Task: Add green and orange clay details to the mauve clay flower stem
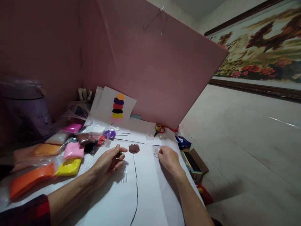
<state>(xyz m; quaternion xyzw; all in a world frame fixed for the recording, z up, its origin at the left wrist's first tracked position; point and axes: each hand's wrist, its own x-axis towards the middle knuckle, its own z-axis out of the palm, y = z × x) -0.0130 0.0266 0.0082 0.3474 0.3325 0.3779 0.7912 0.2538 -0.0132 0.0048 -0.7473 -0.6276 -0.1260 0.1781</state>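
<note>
A brown clay flower [134,148] lies on the white paper [113,201], with a long thin dark stem [136,179] running down from it. Just left of the flower, my left hand [111,160] is closed with curled fingers around something small and dark, too hidden to name. Several short thin dark strips [124,177] rest on the paper below that hand. On the right side, my right hand [168,158] has its fingers pinched together at a small clear plastic piece [155,152] with fine lines on it; what lies between the fingertips is hidden.
Packets of coloured clay, among them pink [74,150], yellow [68,167] and orange [31,180], crowd the left. Scissors [159,129] lie at the back. A card with coloured bands [128,108] leans on the pink panel [150,69]. An open box [194,163] stands at right.
</note>
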